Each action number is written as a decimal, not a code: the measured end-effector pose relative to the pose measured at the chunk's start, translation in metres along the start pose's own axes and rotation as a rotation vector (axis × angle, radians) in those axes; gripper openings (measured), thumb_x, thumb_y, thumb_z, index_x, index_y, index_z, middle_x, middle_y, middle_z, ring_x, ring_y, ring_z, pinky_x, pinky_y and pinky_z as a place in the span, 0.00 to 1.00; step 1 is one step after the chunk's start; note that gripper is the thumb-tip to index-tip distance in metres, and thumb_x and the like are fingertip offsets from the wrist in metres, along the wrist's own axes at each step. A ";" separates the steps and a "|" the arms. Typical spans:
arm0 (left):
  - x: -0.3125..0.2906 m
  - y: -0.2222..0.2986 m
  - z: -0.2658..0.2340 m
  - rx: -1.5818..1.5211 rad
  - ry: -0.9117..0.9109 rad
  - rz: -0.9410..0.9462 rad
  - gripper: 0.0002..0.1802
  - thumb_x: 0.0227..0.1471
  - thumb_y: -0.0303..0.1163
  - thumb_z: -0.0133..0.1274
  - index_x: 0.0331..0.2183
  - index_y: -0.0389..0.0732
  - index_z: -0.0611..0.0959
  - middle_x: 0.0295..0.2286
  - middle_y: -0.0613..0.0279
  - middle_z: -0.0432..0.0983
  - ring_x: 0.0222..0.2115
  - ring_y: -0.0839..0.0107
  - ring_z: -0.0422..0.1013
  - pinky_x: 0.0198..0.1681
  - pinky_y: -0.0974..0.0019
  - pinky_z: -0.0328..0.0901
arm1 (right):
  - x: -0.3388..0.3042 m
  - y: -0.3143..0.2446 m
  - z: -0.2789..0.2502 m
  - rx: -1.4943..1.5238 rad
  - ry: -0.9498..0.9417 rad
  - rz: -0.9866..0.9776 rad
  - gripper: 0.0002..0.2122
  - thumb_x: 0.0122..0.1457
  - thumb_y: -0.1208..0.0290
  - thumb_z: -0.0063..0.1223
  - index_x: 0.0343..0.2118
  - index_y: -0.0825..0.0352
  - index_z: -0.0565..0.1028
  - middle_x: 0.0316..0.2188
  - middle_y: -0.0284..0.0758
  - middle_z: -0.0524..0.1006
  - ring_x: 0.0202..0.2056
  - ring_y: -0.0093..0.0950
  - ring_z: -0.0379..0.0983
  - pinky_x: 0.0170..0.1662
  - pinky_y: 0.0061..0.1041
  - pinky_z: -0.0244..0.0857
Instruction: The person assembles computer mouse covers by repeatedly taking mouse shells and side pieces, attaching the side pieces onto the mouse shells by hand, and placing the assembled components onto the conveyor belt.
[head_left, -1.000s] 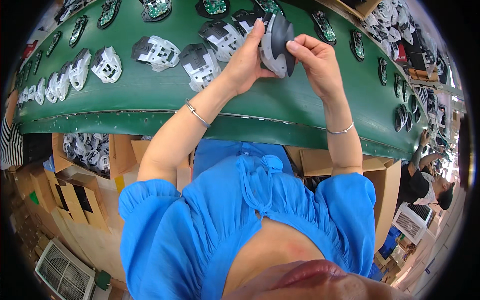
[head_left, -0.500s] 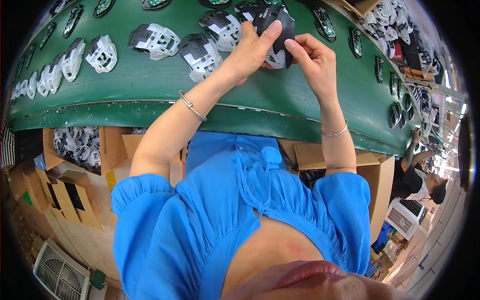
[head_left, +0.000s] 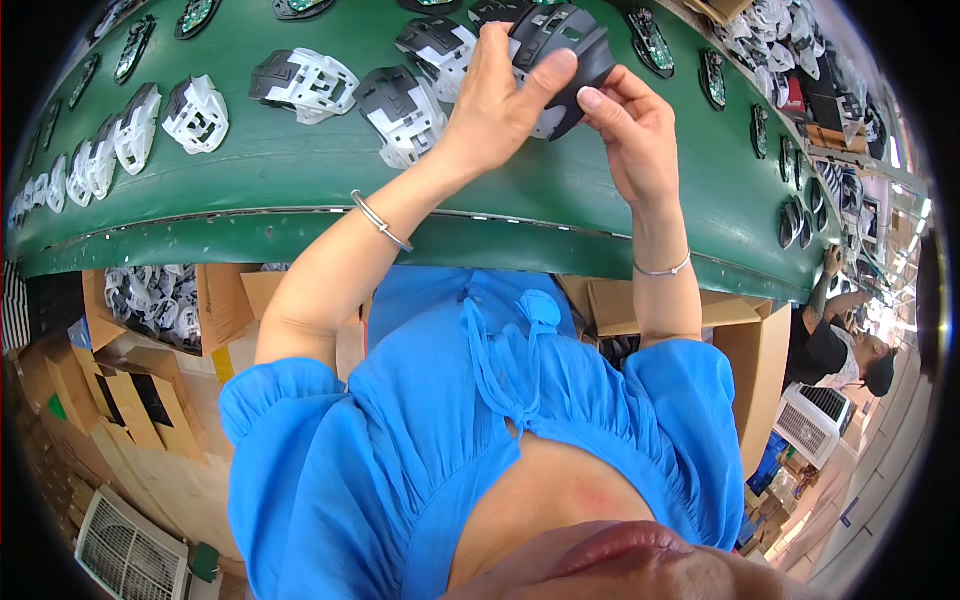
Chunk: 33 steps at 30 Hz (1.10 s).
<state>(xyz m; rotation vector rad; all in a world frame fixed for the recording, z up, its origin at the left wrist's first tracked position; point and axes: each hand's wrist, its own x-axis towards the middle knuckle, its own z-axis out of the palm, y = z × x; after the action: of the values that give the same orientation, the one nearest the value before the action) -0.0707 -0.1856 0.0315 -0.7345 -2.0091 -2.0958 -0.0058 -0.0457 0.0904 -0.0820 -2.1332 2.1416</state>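
A dark computer mouse shell (head_left: 568, 38) with a pale underside is held above the green work surface (head_left: 330, 175), between my two hands. My left hand (head_left: 500, 105) grips its left side, thumb across the dark top and fingers behind. My right hand (head_left: 640, 125) pinches the shell's lower right edge between thumb and bent fingers. Just left of my left hand lie a black-and-white mouse frame (head_left: 402, 115) and another frame (head_left: 440, 50), partly hidden by the hand. A further frame (head_left: 305, 85) lies to their left.
Several white frames (head_left: 137, 130) line the left side. Green circuit boards in dark bases (head_left: 650, 42) lie along the far and right parts. Cardboard boxes (head_left: 225, 305) stand below the front edge, one filled with pale parts. A person (head_left: 835, 345) is at the far right.
The mouse shell has tilted and turned in my hands, showing more of its dark top. Both hands keep hold of it, and my right hand has shifted slightly right and down.
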 end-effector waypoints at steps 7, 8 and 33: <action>0.002 0.006 -0.006 -0.473 -0.256 -0.371 0.37 0.55 0.55 0.53 0.49 0.31 0.64 0.40 0.52 0.72 0.40 0.70 0.70 0.42 0.68 0.66 | 0.001 0.004 -0.010 0.147 -0.060 0.081 0.09 0.57 0.72 0.58 0.38 0.70 0.77 0.30 0.31 0.79 0.33 0.17 0.74 0.38 0.19 0.68; 0.002 0.010 -0.006 -0.351 -0.249 -0.320 0.38 0.54 0.55 0.54 0.50 0.31 0.64 0.40 0.49 0.72 0.41 0.67 0.71 0.44 0.66 0.66 | 0.002 0.002 -0.011 0.150 -0.056 0.082 0.09 0.57 0.72 0.58 0.38 0.70 0.77 0.30 0.31 0.79 0.33 0.17 0.74 0.38 0.19 0.68; -0.002 0.028 -0.019 -0.193 -0.527 -0.114 0.38 0.39 0.40 0.68 0.48 0.37 0.68 0.39 0.58 0.71 0.40 0.69 0.69 0.45 0.67 0.65 | 0.000 -0.002 -0.056 -0.133 -0.237 0.100 0.28 0.34 0.69 0.67 0.43 0.75 0.77 0.35 0.36 0.79 0.36 0.24 0.74 0.44 0.20 0.66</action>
<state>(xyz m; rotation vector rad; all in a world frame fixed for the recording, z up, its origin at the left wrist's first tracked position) -0.0615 -0.2071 0.0556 -1.3581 -2.1439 -2.3742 0.0009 0.0099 0.0920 0.0580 -2.4516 2.1570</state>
